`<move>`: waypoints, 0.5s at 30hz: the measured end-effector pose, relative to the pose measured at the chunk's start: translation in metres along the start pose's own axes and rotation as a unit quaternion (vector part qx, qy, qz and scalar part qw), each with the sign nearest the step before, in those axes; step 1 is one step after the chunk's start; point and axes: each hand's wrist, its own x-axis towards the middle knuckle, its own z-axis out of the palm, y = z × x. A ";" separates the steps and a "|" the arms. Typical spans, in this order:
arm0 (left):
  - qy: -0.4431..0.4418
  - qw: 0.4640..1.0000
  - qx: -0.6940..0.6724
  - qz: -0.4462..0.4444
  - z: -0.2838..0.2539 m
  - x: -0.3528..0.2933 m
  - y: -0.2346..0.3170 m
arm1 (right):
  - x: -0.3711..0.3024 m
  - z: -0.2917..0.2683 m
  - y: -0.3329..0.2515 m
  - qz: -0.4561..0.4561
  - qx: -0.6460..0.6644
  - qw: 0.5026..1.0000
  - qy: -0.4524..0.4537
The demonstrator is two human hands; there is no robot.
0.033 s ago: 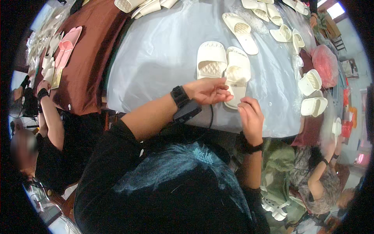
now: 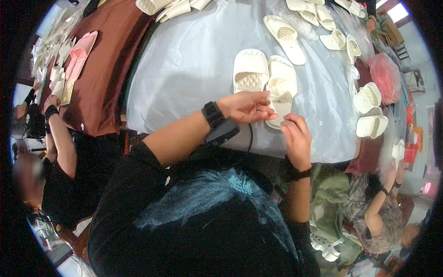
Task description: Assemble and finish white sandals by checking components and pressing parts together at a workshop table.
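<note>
My left hand (image 2: 249,108) is palm up, fingers loosely bent and thumb apart, over the near part of a pair of cream slides. It overlaps the heel of the left slide (image 2: 250,69) and the edge of the right slide (image 2: 281,78). My right hand (image 2: 297,141) is just right of the right slide's heel, with thumb and index tip close together in a pinch. Anything between them is too small to make out. The two hands are a short gap apart. Another single cream slide (image 2: 285,39) lies farther back.
Plastic sheeting (image 2: 184,83) covers the table. More cream slides (image 2: 369,111) lie along the right side and the far edge. Pink slides (image 2: 80,55) rest on a brown cloth (image 2: 108,69) at left. People work on both sides. A pink plastic bag (image 2: 385,77) stands at right.
My right hand has shifted very slightly left and up. My left fingers have moved slightly. The slides by my hands lie where they were.
</note>
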 end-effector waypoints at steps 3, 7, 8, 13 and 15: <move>0.072 0.995 0.048 0.047 0.015 -0.012 0.006 | 0.009 0.005 0.007 -0.006 0.028 0.999 -0.034; 0.042 0.983 0.152 0.097 0.010 -0.026 0.019 | 0.026 0.007 0.015 -0.028 0.040 0.997 -0.055; 0.070 0.972 0.189 0.122 0.010 -0.029 0.020 | 0.029 0.007 0.019 -0.034 0.032 0.997 -0.060; 0.152 0.915 0.321 0.192 0.011 -0.047 0.025 | 0.052 0.006 0.030 -0.051 0.003 0.995 -0.091; 0.217 0.825 0.468 0.229 0.014 -0.054 0.026 | 0.059 0.008 0.032 -0.050 -0.026 0.994 -0.099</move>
